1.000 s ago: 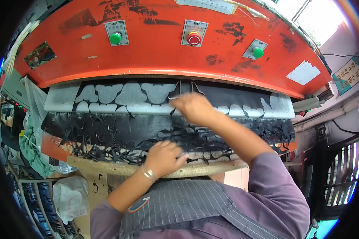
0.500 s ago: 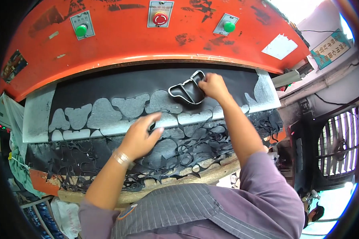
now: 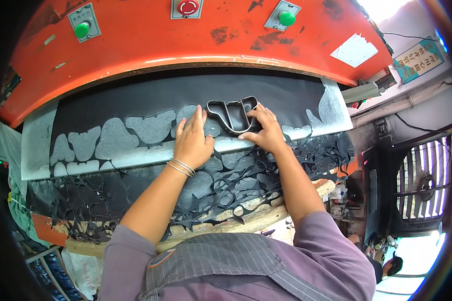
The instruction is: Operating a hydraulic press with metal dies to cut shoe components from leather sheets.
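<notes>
A metal cutting die (image 3: 229, 116), a thin-walled outline split by inner bars, stands on the black sheet material (image 3: 150, 98) over the pale board. My right hand (image 3: 268, 131) grips it at its right end, thumb against the near wall and fingers at the right wall. Just left of the die, my left hand (image 3: 191, 143) lies with fingers stretched out on the sheet. Its fingertips are close to the die's left end; whether they touch it I cannot tell. Several cut-out gaps (image 3: 116, 138) along the sheet's near side show the pale board.
Behind the sheet rises an orange press (image 3: 160, 45) with green buttons (image 3: 287, 18) and a red button (image 3: 188, 7). Tangled black offcuts (image 3: 226, 188) hang along the near edge, above a wooden beam (image 3: 266, 218). At lower right another person (image 3: 389, 266) is partly visible.
The die has turned and now lies level beside the last gaps. My left hand has moved up beside it, and my right hand has shifted its hold lower on the die's right end.
</notes>
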Tool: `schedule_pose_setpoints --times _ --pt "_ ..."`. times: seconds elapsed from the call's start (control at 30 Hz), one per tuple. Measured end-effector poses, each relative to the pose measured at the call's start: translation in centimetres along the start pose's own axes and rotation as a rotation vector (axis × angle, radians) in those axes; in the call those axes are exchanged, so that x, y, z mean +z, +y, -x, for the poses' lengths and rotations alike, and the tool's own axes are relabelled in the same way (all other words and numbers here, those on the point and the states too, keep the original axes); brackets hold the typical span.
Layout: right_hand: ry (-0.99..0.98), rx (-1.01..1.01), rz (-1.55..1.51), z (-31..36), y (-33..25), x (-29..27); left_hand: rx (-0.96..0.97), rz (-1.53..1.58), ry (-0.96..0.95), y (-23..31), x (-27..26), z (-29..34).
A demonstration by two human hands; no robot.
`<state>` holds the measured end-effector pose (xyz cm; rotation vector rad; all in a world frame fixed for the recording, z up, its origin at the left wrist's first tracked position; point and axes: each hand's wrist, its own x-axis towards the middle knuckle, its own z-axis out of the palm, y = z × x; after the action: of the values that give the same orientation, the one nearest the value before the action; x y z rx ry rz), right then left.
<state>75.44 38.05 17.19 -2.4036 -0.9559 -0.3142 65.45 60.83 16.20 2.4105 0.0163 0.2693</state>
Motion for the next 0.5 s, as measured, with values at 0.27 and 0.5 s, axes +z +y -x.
schedule_pose_setpoints --times 0.27,0.5 --pt "0.078 -0.138 0.073 0.7 -0.3 0.4 0.013 -0.043 0.033 0.4 -0.5 0.5" --pt "0.121 -0.160 0.132 1.0 -0.5 -0.1 -0.005 -0.090 0.038 1.0 -0.4 0.4"
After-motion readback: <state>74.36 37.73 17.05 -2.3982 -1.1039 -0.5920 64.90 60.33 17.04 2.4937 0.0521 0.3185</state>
